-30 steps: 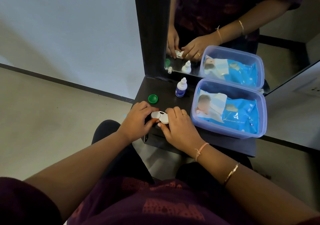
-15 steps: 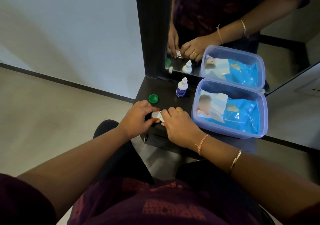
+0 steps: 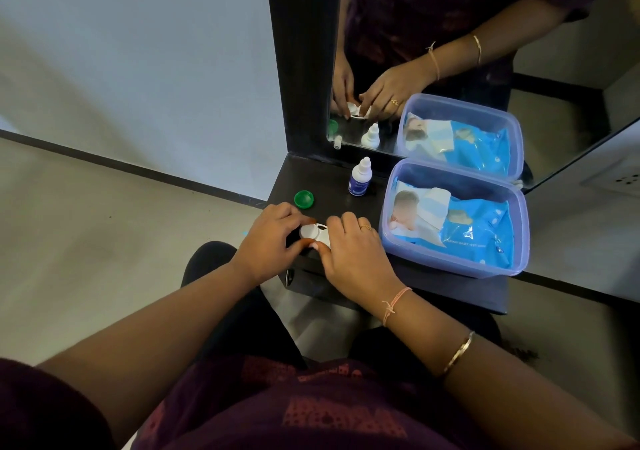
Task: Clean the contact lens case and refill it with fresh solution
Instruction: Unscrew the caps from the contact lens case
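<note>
A small white contact lens case (image 3: 314, 234) sits at the near edge of the dark shelf (image 3: 332, 186). My left hand (image 3: 270, 241) pinches its left end between thumb and fingers. My right hand (image 3: 349, 248) grips its right end, fingers curled over the top and hiding that half. A loose green cap (image 3: 304, 199) lies on the shelf just beyond my left hand. A small white solution bottle with a blue label (image 3: 360, 179) stands upright farther back, its nozzle bare.
A clear lilac plastic tub (image 3: 457, 262) holding a blue pack of wet wipes (image 3: 478, 231) fills the shelf's right side. A dark-framed mirror (image 3: 301, 68) rises behind the shelf and reflects the hands, bottle and tub. The floor lies to the left.
My right hand has shifted slightly right, so more of the white case shows between the two hands. Both hands keep hold of it.
</note>
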